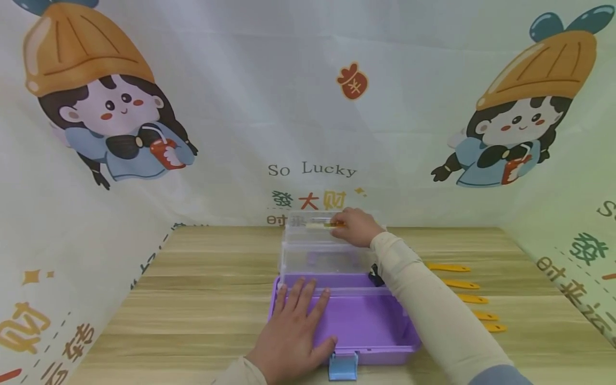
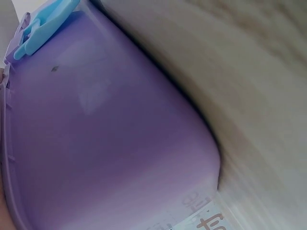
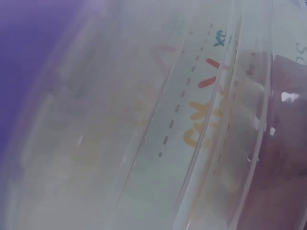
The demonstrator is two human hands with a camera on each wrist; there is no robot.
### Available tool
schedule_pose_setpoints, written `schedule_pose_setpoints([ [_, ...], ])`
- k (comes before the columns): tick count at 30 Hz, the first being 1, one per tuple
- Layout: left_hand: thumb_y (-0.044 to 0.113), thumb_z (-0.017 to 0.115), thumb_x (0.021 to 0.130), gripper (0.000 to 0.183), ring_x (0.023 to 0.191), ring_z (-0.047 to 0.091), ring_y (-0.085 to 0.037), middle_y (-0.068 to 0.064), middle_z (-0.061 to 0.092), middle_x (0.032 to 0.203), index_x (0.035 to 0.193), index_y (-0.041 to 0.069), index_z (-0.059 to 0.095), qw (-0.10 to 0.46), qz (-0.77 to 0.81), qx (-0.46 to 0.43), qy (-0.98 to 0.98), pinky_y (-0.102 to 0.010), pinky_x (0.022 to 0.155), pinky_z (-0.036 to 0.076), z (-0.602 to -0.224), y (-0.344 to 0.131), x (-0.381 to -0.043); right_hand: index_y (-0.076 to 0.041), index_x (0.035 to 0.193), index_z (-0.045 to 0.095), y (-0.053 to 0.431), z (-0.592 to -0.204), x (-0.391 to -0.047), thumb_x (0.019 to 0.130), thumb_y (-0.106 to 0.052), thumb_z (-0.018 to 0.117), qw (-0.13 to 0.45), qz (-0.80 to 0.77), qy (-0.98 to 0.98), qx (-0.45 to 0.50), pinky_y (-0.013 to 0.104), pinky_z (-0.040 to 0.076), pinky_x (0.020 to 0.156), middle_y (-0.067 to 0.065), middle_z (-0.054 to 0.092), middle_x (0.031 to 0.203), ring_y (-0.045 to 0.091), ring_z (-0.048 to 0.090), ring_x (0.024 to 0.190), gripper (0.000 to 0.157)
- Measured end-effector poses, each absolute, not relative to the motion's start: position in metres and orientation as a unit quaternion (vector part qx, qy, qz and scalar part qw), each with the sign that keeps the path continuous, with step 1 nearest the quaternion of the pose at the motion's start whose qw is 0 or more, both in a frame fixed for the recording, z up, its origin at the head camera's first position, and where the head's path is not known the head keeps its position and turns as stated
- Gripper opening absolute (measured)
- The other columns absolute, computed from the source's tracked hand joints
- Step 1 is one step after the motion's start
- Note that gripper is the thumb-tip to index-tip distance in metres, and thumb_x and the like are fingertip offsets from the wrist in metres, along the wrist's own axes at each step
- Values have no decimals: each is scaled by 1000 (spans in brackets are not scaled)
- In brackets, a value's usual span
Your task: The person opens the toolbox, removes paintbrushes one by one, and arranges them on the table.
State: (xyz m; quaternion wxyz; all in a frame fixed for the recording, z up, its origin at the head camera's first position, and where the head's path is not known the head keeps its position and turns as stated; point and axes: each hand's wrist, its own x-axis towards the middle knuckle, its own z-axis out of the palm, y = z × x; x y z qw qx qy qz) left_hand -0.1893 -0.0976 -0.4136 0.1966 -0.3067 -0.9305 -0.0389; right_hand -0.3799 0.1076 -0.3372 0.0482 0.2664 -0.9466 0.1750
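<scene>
A purple box (image 1: 361, 321) stands with its lid raised, a light blue latch (image 1: 343, 366) at its front. My left hand (image 1: 293, 331) lies with spread, straight fingers over the box's left front part. Behind the box rise clear plastic tiers (image 1: 300, 256). At the uppermost tier, my right hand (image 1: 357, 227) pinches what looks like a slim paintbrush (image 1: 315, 225) with a pale tip, pointing left; its handle is mostly hidden by the fingers. The right wrist view shows clear plastic (image 3: 144, 143) close up, blurred. The left wrist view holds the box's purple outer wall (image 2: 105, 120).
Several orange-yellow handles (image 1: 462, 284) lie in a row on the wooden table (image 1: 207, 305), right of the box, partly behind the right forearm. A black object (image 1: 375, 275) sits at the box's back right, partly covered. A printed cloth (image 1: 231, 107) hangs behind and along the sides.
</scene>
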Motion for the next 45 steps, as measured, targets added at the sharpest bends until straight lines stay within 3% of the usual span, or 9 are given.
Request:
schedule_pose_setpoints([
  [8, 61, 45, 94, 75, 145, 25, -38, -19, 34, 155, 152, 14, 42, 178, -38, -304, -935, -61, 113, 19, -412, -96, -189, -6, 111, 72, 107, -335, -376, 91, -22, 67, 55, 178, -946, 265, 43, 50, 87, 8, 67, 102, 26, 63, 96, 26],
  [17, 60, 49, 92, 75, 143, 29, -39, -20, 38, 153, 150, 12, 45, 202, -40, -308, -929, -62, 112, 21, -413, -97, -189, -5, 110, 72, 105, -336, -377, 92, -20, 67, 69, 162, -942, 286, 42, 50, 84, 7, 67, 100, 25, 62, 92, 24],
  [31, 60, 47, 93, 75, 145, 27, -38, -19, 35, 155, 152, 13, 43, 186, -38, -302, -934, -61, 113, 19, -411, -97, -188, -5, 115, 71, 106, -337, -379, 95, -20, 66, 59, 176, -943, 278, 44, 49, 90, 10, 67, 105, 28, 62, 99, 27],
  [45, 59, 47, 93, 74, 143, 29, -39, -20, 37, 153, 150, 12, 45, 196, -36, -305, -931, -62, 112, 21, -411, -98, -188, -7, 109, 72, 106, -338, -380, 95, -20, 65, 51, 176, -943, 279, 42, 49, 82, 6, 66, 96, 23, 61, 89, 20],
])
